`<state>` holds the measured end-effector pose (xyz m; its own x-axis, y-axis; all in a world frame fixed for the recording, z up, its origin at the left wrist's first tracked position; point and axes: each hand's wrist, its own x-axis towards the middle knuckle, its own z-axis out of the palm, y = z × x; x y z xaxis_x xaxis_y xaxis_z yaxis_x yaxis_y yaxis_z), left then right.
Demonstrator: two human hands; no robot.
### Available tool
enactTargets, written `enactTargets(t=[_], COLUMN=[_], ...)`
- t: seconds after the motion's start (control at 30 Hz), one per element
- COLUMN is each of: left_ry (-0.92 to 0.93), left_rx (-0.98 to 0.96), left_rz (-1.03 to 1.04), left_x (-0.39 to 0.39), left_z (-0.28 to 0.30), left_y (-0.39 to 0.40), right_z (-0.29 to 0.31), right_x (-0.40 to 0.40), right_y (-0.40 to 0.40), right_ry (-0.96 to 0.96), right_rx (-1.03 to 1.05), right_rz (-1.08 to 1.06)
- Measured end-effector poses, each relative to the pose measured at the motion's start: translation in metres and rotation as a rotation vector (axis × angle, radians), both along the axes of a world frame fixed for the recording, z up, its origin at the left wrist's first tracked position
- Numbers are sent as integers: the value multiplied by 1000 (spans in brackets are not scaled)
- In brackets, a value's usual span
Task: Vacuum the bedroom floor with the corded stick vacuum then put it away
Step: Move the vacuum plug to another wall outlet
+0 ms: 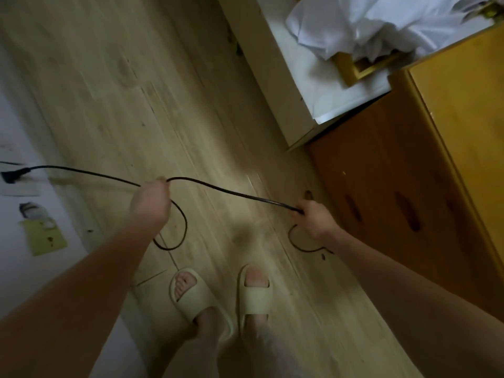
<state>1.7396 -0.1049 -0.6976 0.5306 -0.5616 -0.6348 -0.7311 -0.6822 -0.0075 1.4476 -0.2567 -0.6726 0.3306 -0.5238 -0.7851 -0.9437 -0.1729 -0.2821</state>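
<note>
Black cord [218, 188] stretches across the middle of the view, held up above a pale wood-plank floor [114, 85] by a person seen from above. The left hand [150, 200] is curled round the cord near the centre of the picture, and the right hand [316, 218] grips it further along, so a gently sagging length runs between the two hands. From the left hand the cord continues out to the left edge, where it ends in a dark plug [11, 177] that sits against a white wall [16, 132]; whether the plug is seated in a socket cannot be told. A loop of cord hangs below the left hand, and another short curl hangs below the right hand. Both forearms are bare and reach in from the bottom corners. Below the hands are the person's two feet in cream slide sandals [253, 296], standing close together on the floor. To the right stands an orange-brown wooden cabinet [395, 200], its side close to the right hand. Above it, at the upper right, is a white bed frame [272, 77] with crumpled white bedding [381, 20] lying on top. Low on the white wall at the left are a yellow-green sticker [46, 236] and a small grey one just above it. The vacuum itself is out of view.
</note>
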Motion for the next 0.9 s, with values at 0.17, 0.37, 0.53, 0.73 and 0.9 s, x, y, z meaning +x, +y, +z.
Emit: enactTargets(t=[0.17, 0.37, 0.53, 0.73, 0.9], left_ry=[-54, 332, 519, 466, 256], left_rx=[178, -235, -133, 73, 214], left_rz=[-10, -704, -954, -742, -971], left_x=[8, -64, -100, -89, -124], left_z=[7, 43, 75, 122, 151], left_y=[10, -20, -30, -27, -26], right_z=[-5, 46, 89, 123, 143], right_x=[-34, 7, 10, -67, -151], right_y=[4, 40, 68, 98, 127], right_ry=[117, -183, -288, -79, 37], right_rx=[19, 147, 158, 120, 81], right_rz=[19, 256, 166, 173, 299])
